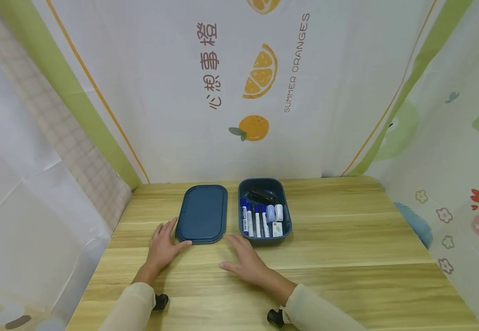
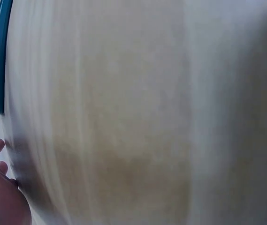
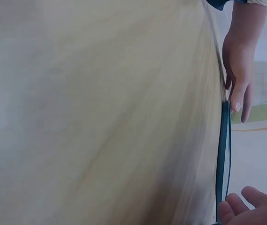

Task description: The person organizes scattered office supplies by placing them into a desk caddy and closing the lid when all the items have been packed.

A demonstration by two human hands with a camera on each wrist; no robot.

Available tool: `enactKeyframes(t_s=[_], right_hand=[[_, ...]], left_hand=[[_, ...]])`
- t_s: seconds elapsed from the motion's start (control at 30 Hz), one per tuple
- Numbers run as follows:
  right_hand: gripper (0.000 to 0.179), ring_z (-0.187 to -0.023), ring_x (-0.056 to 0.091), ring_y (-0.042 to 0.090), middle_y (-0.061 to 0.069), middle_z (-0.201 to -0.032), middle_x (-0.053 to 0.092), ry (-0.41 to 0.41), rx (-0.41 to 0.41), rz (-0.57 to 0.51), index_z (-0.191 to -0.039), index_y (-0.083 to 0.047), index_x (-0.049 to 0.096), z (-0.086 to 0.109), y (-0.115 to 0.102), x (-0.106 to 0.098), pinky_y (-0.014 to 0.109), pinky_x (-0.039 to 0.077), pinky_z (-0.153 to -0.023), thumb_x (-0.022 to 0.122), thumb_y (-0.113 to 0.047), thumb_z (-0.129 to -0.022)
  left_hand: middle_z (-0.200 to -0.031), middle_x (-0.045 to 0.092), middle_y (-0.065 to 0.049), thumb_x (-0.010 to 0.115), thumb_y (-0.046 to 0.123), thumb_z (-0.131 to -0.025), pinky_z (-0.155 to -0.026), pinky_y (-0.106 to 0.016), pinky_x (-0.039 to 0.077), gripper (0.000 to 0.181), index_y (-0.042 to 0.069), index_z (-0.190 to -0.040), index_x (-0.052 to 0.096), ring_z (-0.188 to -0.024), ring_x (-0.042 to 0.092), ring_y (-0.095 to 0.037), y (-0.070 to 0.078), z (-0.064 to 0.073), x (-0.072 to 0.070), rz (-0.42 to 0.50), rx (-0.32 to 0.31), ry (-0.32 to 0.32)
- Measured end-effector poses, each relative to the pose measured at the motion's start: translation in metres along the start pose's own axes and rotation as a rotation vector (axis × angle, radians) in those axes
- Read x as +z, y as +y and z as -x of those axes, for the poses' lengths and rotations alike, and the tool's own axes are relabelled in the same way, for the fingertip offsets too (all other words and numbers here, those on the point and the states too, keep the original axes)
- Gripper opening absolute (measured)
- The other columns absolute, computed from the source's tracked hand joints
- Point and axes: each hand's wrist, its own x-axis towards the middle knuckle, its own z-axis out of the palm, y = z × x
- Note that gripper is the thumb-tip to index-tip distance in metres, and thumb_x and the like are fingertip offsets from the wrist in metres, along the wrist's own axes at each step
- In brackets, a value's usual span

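Note:
A flat dark blue lid (image 1: 202, 214) lies on the wooden table, its edge also showing in the left wrist view. My left hand (image 1: 162, 246) is at the lid's near left corner, fingers spread along the left side and thumb at the front edge. At the near right corner, my right hand (image 1: 245, 262) has relaxed fingers and holds nothing. To the right of the lid stands an uncovered dark blue box (image 1: 287, 223). Inside it are several blue-capped markers (image 1: 257, 221), a black stapler-like object (image 1: 261, 195), two small rounded pale items (image 1: 274, 213) and a small white block (image 1: 277, 229).
The wood-grain table (image 1: 347, 257) meets a hanging cloth (image 1: 173, 151) with orange prints along its back edge. More printed cloth (image 1: 463, 193) hangs at the right side, and a pale sheet (image 1: 28, 207) hangs at the left. Each wrist carries a small black device (image 1: 161, 302).

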Motion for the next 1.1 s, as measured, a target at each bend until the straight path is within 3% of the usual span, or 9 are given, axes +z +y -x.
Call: enactKeyframes(t_s=[0.3, 0.6, 0.77, 1.1], right_hand=[[0.08, -0.138, 0.033, 0.033, 0.014, -0.153, 0.034, -0.01, 0.129, -0.042, -0.152, -0.016, 0.035, -0.023, -0.004, 0.012, 0.054, 0.032, -0.107, 0.073, -0.043, -0.086], [0.085, -0.14, 0.029, 0.036, 0.012, -0.158, 0.023, -0.002, 0.248, -0.074, -0.154, -0.021, 0.031, -0.046, -0.005, 0.024, 0.059, 0.033, -0.103, 0.074, -0.046, -0.084], [0.089, -0.139, 0.029, 0.039, 0.013, -0.158, 0.021, 0.003, 0.259, -0.089, -0.154, -0.019, 0.029, -0.056, -0.002, 0.029, 0.06, 0.034, -0.102, 0.075, -0.047, -0.083], [0.087, -0.141, 0.026, 0.038, 0.017, -0.158, 0.019, 0.05, 0.31, -0.25, -0.155, -0.015, 0.025, -0.065, -0.006, 0.029, 0.058, 0.032, -0.105, 0.075, -0.036, -0.086]], left_hand=[[-0.148, 0.038, -0.023, 0.075, 0.057, -0.077, -0.104, -0.069, 0.014, 0.098, 0.008, -0.151, 0.033, -0.137, 0.02, -0.05, -0.003, -0.001, 0.004, 0.017, 0.023, 0.027], [-0.151, 0.036, -0.018, 0.074, 0.06, -0.076, -0.105, -0.069, 0.009, 0.1, 0.012, -0.153, 0.03, -0.138, 0.017, -0.05, -0.004, -0.004, 0.01, 0.031, 0.023, -0.004], [-0.152, 0.034, -0.018, 0.073, 0.061, -0.077, -0.106, -0.068, 0.007, 0.101, 0.014, -0.154, 0.029, -0.139, 0.015, -0.049, 0.0, -0.004, 0.012, 0.039, 0.021, -0.024], [-0.154, 0.031, -0.019, 0.074, 0.058, -0.078, -0.107, -0.067, 0.006, 0.101, 0.014, -0.155, 0.026, -0.14, 0.015, -0.048, 0.009, 0.0, 0.011, 0.047, 0.008, -0.027]])
